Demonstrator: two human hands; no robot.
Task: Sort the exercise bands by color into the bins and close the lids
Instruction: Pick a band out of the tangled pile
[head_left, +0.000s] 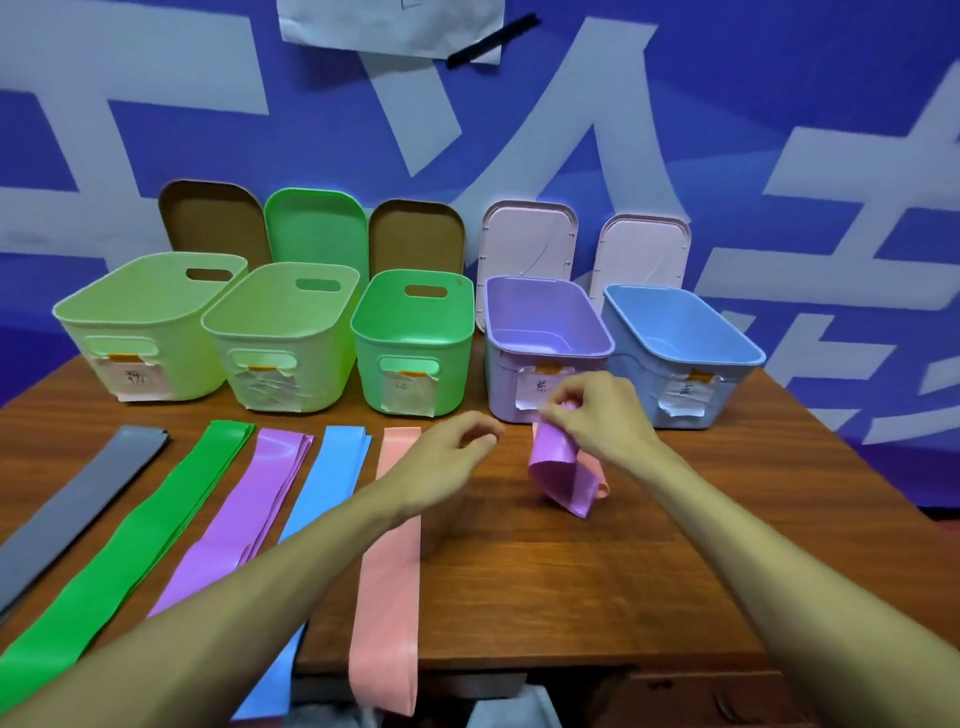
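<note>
Five open bins stand in a row along the far side of the surface (519, 571): two pale green bins (150, 312) (280, 332), a green bin (413, 338), a purple bin (545, 322) and a blue bin (680, 332), set close with only slim gaps between them. Five lids lean on the wall behind them, brown (210, 218), green (314, 228), brown (415, 234) and two pale ones (530, 239) (641, 249). The left half of the surface is covered with flat bands laid side by side: grey (78, 509), green (135, 540), purple (249, 509), blue (327, 483) and pink (389, 597). The blue and pink ones hang over the near edge. Open wood lies from the pink band to the right edge, which runs diagonally back to the blue bin. That bare patch sits in front of the purple and blue bins. My right hand (592, 410) is raised just in front of the purple bin's label, with fingertips and thumb pinching the top of a folded purple band (556, 473). It hangs down with its lower fold near the wood, and a bit of pink band (597, 475) shows behind it. My left hand (447, 462) hovers over the far end of the flat pink band, forearm crossing that strip, fingers loosely curled and holding nothing.
</note>
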